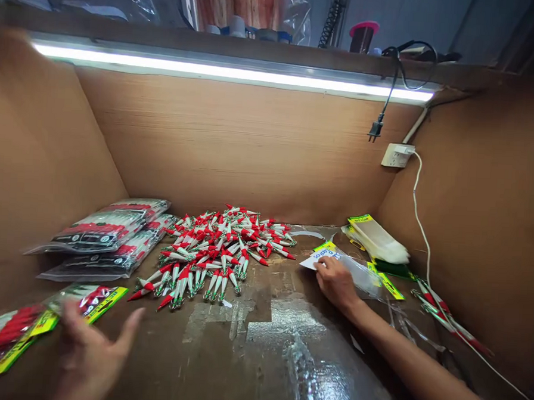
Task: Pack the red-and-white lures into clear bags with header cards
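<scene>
From afar I see the right hand (337,281) and slender forearm (402,350) bare, the left hand (89,355) bare too, its outline blurred

This looks like a packing station in a small workshop: a tape-patched surface (222,371) boxed in by plain wooden panels (247,139), with a long tube light (233,72) above and a power outlet (391,157) in the corner. Heaped red-and-white lures (222,251), stacked filled bags (107,226) and yellow-topped clear packets (381,237) mark it as such.
</scene>
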### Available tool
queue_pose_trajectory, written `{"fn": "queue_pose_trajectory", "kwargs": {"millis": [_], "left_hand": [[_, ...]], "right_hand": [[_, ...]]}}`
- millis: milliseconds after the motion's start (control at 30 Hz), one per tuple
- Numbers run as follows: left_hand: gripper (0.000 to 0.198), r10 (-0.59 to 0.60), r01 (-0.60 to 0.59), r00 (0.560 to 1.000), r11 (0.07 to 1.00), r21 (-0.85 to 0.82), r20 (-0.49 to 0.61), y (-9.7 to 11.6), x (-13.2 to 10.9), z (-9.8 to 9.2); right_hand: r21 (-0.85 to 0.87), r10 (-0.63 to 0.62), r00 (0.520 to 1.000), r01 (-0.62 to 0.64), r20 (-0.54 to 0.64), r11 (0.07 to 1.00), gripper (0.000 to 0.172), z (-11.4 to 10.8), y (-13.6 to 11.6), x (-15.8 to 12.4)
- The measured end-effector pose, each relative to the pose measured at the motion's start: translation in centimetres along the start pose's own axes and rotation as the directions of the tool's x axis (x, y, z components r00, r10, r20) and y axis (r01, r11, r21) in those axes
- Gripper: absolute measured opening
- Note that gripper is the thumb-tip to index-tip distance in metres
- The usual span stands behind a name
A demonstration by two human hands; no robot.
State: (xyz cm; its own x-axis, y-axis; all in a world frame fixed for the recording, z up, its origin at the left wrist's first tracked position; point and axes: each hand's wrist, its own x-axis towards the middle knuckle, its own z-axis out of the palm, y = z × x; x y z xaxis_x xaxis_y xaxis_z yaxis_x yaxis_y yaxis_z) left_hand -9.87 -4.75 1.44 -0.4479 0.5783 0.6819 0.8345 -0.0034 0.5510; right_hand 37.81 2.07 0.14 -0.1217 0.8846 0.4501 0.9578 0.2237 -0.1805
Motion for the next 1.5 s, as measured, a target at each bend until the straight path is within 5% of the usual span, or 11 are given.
{"fn": "queue_pose_trajectory", "kwargs": {"millis": [133, 200, 267, 333, 400, 533, 767, 1000, 1200, 1300, 1500], "left_hand": [[0.098, 0.382, -0.327, 0.838, 0.923, -0.201, 0.389, 8.3, -4.8, 4.5], [0.111, 0.530, -0.433, 0.704, 0.848, -0.305, 0.473, 11.9, -6.5, 5.6], [0.117, 0.563, -0.468, 0.650, 0.826, -0.314, 0.511, 13.9, -7.3, 6.4], [0.114, 0.555, -0.452, 0.596, 0.829, -0.328, 0.581, 14.1, -7.3, 7.1], [0.111, 0.540, -0.403, 0.539, 0.839, -0.366, 0.646, 13.1, -6.9, 7.7], [0.117, 0.544, -0.322, 0.475, 0.839, -0.439, 0.692, 11.4, -6.4, 8.1], [0.123, 0.535, -0.302, 0.356, 0.842, -0.448, 0.766, 10.1, -6.7, 8.3], [0.110, 0.464, -0.293, 0.305, 0.877, -0.381, 0.832, 9.2, -5.9, 8.3], [0.107, 0.464, -0.301, 0.294, 0.875, -0.379, 0.836, 10.0, -5.8, 8.1], [0.104, 0.479, -0.306, 0.285, 0.866, -0.395, 0.830, 10.2, -5.7, 8.1], [0.100, 0.491, -0.288, 0.407, 0.869, -0.402, 0.770, 10.4, -4.8, 8.2]], "right_hand": [[0.459, 0.174, 0.970, -0.078, -0.170, 0.885, 0.023, -1.2, -3.4, 0.3], [0.752, 0.279, 0.960, -0.191, 0.010, 0.631, 0.024, -0.8, -6.2, -0.4], [0.866, 0.193, 0.923, -0.379, 0.332, 0.327, 0.031, 0.4, -8.6, -1.3], [0.827, 0.043, 0.851, -0.519, 0.523, 0.216, 0.040, 2.0, -9.5, -1.4], [0.786, 0.062, 0.856, -0.497, 0.513, 0.368, 0.044, 3.3, -8.8, -0.4], [0.519, 0.242, 0.956, -0.293, 0.167, 0.803, 0.031, 4.8, -5.0, 4.1], [0.612, 0.240, 0.932, -0.359, 0.270, 0.705, 0.022, 6.9, -2.9, 8.7], [0.808, 0.055, 0.858, -0.500, 0.510, 0.312, 0.042, 5.0, -1.8, 6.0], [0.587, -0.195, 0.707, -0.684, 0.680, -0.434, 0.033, 3.6, -3.2, 2.5], [0.594, -0.220, 0.689, -0.713, 0.690, -0.373, 0.030, 3.6, -3.6, 2.0], [0.817, -0.057, 0.828, -0.537, 0.558, 0.212, 0.032, 4.1, -2.7, 1.6]]}}
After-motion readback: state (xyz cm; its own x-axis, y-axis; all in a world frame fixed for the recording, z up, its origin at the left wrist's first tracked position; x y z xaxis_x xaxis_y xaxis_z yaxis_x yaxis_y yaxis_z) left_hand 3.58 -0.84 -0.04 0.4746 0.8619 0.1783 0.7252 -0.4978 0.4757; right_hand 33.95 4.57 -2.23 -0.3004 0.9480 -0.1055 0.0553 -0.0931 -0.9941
